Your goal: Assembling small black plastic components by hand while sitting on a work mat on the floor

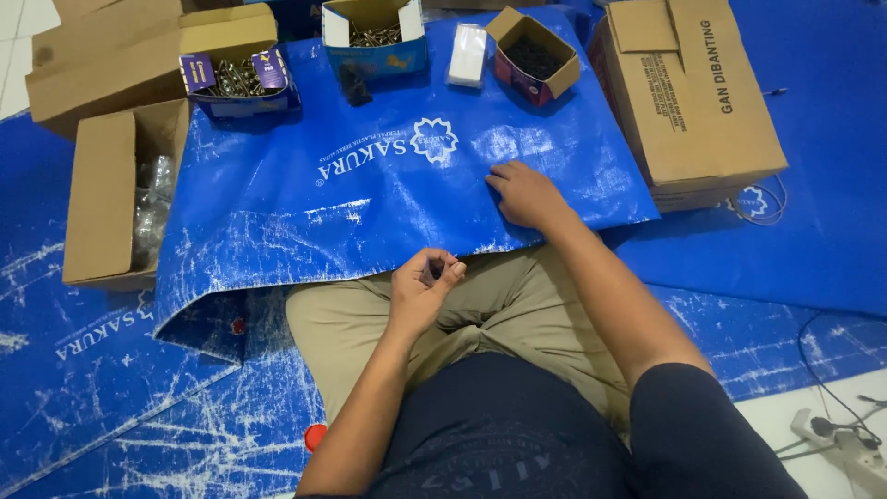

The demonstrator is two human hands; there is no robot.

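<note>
The blue woven plastic sheet (pixel 370 194) lies spread flat across the person's lap and the floor, glossy and scuffed with white wear marks, with a white flower-shaped emblem and lettering printed near its middle. Its near edge drapes over the knees, and its near left corner is folded under. The right hand (pixel 525 194) rests palm down on the sheet close to that near edge, fingers pointing left. The left hand (pixel 423 282) hovers just past the edge, above the lap, fingers curled against the thumb around something small and dark that cannot be made out.
</note>
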